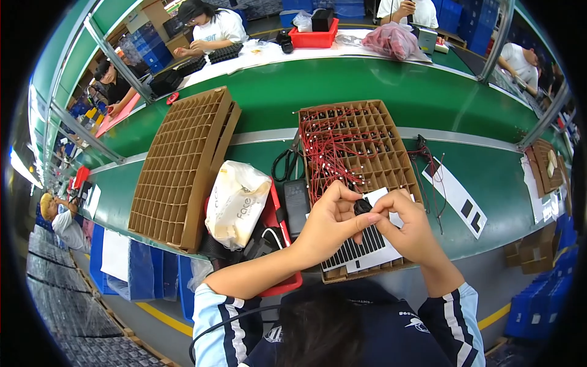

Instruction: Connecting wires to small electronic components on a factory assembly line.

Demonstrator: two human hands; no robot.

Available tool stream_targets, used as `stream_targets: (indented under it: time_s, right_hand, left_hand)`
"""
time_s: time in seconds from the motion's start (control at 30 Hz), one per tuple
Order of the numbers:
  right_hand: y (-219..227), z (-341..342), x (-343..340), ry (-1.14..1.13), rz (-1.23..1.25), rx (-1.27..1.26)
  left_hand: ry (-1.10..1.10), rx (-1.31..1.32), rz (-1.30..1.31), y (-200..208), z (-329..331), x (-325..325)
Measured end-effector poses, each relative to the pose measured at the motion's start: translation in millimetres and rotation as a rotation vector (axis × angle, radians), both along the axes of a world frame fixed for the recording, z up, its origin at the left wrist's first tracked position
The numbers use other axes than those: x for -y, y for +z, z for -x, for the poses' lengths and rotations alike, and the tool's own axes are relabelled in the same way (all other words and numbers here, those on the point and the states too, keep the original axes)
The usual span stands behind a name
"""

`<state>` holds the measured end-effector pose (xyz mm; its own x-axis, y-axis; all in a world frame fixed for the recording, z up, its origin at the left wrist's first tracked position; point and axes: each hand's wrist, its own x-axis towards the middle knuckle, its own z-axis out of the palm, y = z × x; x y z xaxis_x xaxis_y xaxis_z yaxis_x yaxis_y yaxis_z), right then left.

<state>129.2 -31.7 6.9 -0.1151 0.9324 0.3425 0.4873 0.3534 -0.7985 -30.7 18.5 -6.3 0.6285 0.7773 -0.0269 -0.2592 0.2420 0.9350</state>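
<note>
A small black part is pinched between my two hands, over the near end of a divided cardboard tray. The fingers of my left hand close on it from the left. My right hand grips it from the right with thumb and fingertips, which partly hide it. Under my hands, a white sheet with rows of black strips lies on the tray. Farther up, red wires with white ends spread across the tray, with small black pieces in several cells.
A stack of divided cardboard trays stands at left. Beside it are a white plastic bag, a red bin, a black adapter and scissors. A white sheet with black patches lies right. People sit across the green bench.
</note>
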Motion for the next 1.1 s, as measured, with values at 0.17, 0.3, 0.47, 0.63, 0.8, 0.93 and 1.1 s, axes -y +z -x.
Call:
stream_targets:
  time_s: [0.17, 0.3, 0.47, 0.63, 0.8, 0.93, 1.1]
  right_hand:
    - [-2.0, -2.0, 1.5, -0.029, 0.135, -0.142]
    - [1.4, -4.7, 0.8, -0.053, 0.152, -0.060]
    - [-3.2, -2.0, -3.1, -0.020, 0.244, -0.238]
    - [-5.7, -8.2, -1.9, 0.015, 0.266, -0.210]
    - [-4.9, -6.4, -4.3, 0.055, 0.240, -0.183]
    - [-1.4, -2.8, -7.1, 0.065, 0.164, -0.142]
    - [-0.5, -3.6, -11.6, 0.062, 0.087, -0.094]
  left_hand:
    - [-0.007, -0.012, -0.030, -1.0, 3.1, -1.5]
    - [-0.061, 0.030, 0.012, -2.4, 4.7, -5.3]
    - [-0.054, 0.020, 0.021, 1.0, 9.3, -5.0]
    - [-0.088, 0.004, -0.044, -0.3, 7.8, -5.7]
    - [-0.049, 0.006, -0.132, -1.3, 7.2, -3.1]
    - [-0.010, -0.087, -0.148, 0.5, 7.9, -5.3]
    - [-0.044, 0.000, -0.037, 1.8, 6.5, -5.3]
